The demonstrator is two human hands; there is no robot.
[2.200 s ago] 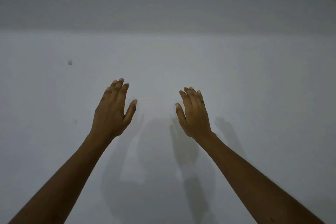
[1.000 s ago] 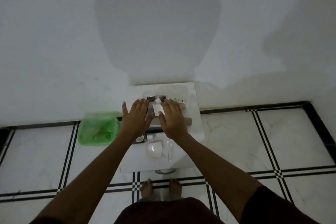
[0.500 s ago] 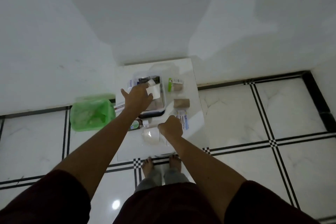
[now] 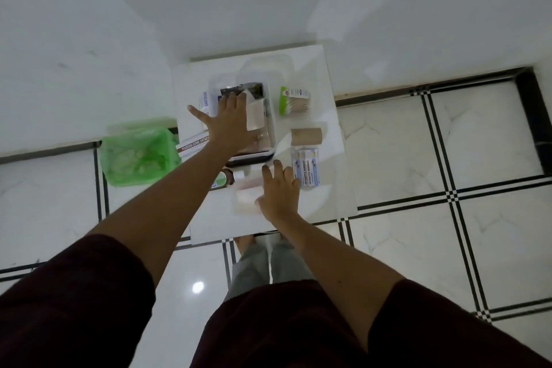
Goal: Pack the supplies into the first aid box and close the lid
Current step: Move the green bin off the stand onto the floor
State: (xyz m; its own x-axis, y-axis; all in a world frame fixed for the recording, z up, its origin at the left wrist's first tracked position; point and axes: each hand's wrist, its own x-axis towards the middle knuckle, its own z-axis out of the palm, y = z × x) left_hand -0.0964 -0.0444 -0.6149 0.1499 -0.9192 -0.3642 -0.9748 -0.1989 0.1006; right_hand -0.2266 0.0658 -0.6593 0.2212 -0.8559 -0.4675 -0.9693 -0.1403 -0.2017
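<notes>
The first aid box [image 4: 267, 140], clear plastic with a dark base rim, stands in the middle of a small white table [image 4: 328, 188]. My left hand [image 4: 230, 124] lies flat on the box with fingers spread, covering part of its contents. A white pad [image 4: 256, 115] shows inside. My right hand [image 4: 279, 190] is nearer me, fingers apart, at the right edge of a pale white pack [image 4: 245, 194]. Around the box lie a green cotton-swab pack [image 4: 294, 100], a brown bandage roll [image 4: 307, 136], antiseptic bandage packs [image 4: 307, 167], an ointment carton [image 4: 194, 143] and a small bottle [image 4: 222, 181].
A clear lid-like piece [image 4: 268, 67] lies behind the box near the wall. A bin lined with a green bag [image 4: 137, 155] stands on the floor left of the table. White wall behind, tiled floor with black lines around; my feet [image 4: 263, 245] are under the table's near edge.
The view dropped from the bare wall to the table. My right hand left the box, came back toward me and spread its fingers. My left hand stayed on the box.
</notes>
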